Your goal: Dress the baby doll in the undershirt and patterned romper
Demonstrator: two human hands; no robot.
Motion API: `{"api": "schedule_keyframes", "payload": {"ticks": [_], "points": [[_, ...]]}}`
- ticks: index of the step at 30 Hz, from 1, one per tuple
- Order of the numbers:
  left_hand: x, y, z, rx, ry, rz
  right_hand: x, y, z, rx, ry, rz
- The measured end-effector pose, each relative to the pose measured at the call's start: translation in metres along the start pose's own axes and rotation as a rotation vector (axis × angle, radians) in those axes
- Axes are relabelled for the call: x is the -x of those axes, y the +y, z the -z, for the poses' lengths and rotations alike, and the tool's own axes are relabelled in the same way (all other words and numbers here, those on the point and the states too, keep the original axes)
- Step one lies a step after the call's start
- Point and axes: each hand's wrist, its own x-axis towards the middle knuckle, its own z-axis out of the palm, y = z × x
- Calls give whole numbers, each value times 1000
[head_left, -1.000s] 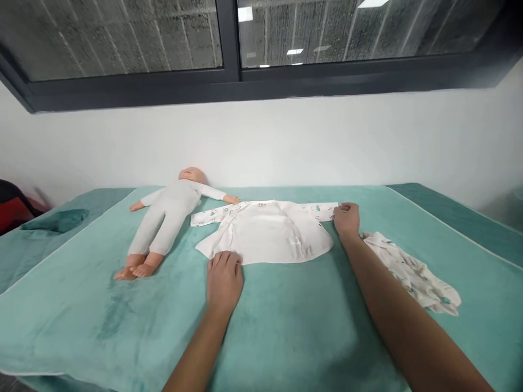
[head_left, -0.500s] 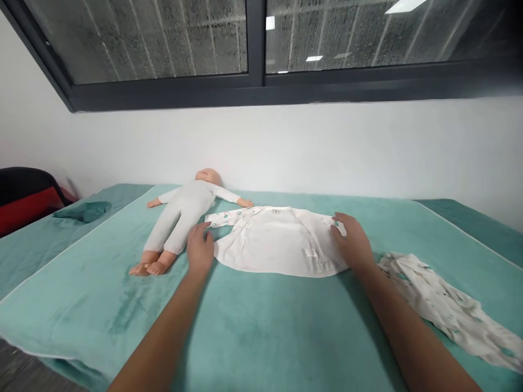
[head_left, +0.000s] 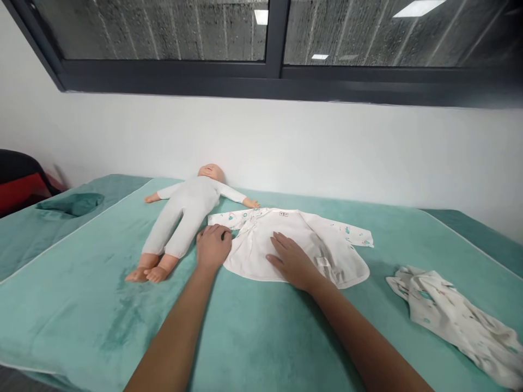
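Observation:
A white baby shirt with small printed figures on its sleeves lies spread on the teal cover. At its left side, just below the left sleeve, my left hand is curled with the fingers bent down at the fabric's edge; the fingertips are partly hidden. My right hand lies flat on the shirt's body, fingers stretched out, with creases in the cloth to its right. Beside my left hand a baby doll in a white bodysuit lies on its back, one hand close to the left sleeve.
A crumpled white printed garment lies at the right of the teal cover. A dark teal cloth item and a red and black object are at the left. Behind stand a white wall and a dark-framed window.
My right hand has left the right sleeve and moved left onto the shirt's body. The right sleeve now shows stretched out. My left hand has curled at the shirt's left edge.

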Motion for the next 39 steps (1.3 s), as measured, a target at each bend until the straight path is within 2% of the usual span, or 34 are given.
{"api": "schedule_keyframes", "payload": {"ticks": [4,7,12,15,19,21,24,26,29,31,35,39], "points": [[5,5,7,13,24,-19,-41,-2,-11,69,-49,-82],[10,6,10,77,-27,-28,-71,2,-18,108,-40,-128],[16,4,5,149,-153,29,-101,7,-23,136,-19,-43],[15,2,3,287,-139,127,-110,10,-21,138,-33,1],[10,2,8,564,16,296,-112,3,-17,142,-58,52],[9,3,11,634,51,314,-109,-8,-17,131,-72,77],[9,4,12,698,35,300,-105,-24,-17,79,-126,120],[9,4,13,736,33,304,-102,-25,-14,-8,-157,115],[9,2,13,779,42,335,-96,-6,-9,-99,-101,17],[8,1,12,783,45,353,-90,17,-7,-72,-35,-81],[8,-2,11,807,51,382,-76,62,-6,23,18,-302],[9,-2,11,839,55,405,-71,87,-2,46,68,-467]]}}
